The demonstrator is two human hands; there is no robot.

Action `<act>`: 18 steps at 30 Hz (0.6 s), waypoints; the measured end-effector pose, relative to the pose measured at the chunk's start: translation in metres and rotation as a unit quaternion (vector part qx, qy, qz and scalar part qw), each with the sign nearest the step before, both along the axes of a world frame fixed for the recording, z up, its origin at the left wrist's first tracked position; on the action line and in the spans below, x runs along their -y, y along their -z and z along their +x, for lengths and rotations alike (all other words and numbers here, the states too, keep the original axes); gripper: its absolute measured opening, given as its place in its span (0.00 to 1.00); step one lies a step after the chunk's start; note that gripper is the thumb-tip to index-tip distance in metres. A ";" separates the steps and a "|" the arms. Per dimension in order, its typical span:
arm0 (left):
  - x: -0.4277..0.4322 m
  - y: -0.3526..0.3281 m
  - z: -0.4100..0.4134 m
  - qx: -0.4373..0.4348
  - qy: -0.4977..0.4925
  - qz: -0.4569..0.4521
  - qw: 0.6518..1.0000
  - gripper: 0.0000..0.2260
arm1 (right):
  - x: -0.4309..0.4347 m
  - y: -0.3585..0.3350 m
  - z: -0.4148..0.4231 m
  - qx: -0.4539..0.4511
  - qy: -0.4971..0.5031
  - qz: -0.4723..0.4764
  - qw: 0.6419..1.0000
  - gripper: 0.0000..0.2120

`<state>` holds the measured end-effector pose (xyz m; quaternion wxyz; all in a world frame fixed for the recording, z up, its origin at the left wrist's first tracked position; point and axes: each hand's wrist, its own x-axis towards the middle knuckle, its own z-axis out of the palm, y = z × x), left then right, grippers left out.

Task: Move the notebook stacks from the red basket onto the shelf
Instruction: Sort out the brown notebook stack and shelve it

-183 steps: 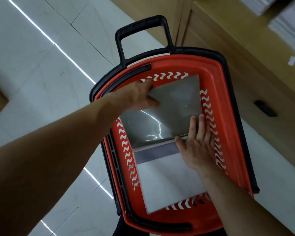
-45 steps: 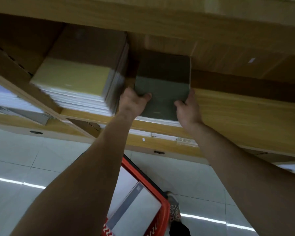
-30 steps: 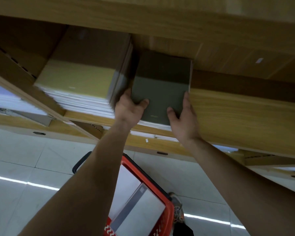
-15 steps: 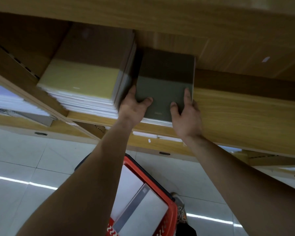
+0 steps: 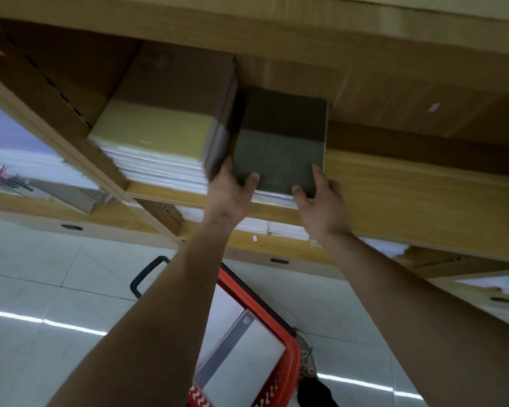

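Stack [image 5: 278,154] unmoved, left hand [image 5: 228,198], right hand [image 5: 323,207] gripping

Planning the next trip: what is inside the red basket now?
Inside the red plastic basket lies a pale notebook stack with a grey spine band. The left forearm and the frame edge hide the rest.

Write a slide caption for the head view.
Left hand and right hand hold a dark green notebook stack on the shelf, beside a yellow stack; red basket below.
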<state>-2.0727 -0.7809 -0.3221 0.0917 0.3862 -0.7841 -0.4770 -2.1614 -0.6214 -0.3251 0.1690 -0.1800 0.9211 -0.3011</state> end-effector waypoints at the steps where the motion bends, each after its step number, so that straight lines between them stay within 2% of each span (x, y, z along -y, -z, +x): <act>1: -0.008 0.002 0.020 -0.003 0.001 -0.003 1.000 0.23 | -0.012 0.001 0.018 -0.035 -0.019 0.028 0.999 0.34; 4: -0.025 0.024 0.093 0.051 0.009 -0.022 0.998 0.23 | -0.050 0.019 0.077 -0.075 -0.080 0.093 0.990 0.33; 7: -0.029 0.072 0.178 0.167 0.059 -0.055 0.983 0.22 | -0.074 0.061 0.131 -0.034 -0.162 0.192 0.967 0.33; 10: -0.022 0.131 0.255 0.277 0.076 -0.043 0.957 0.20 | -0.071 0.119 0.175 0.034 -0.196 0.246 0.949 0.34; 15: -0.013 0.209 0.318 0.362 0.080 -0.035 0.928 0.22 | -0.052 0.199 0.218 0.064 -0.217 0.241 0.944 0.31; 18: -0.013 0.266 0.339 0.388 0.094 -0.028 0.916 0.24 | -0.044 0.262 0.245 0.088 -0.237 0.245 0.936 0.34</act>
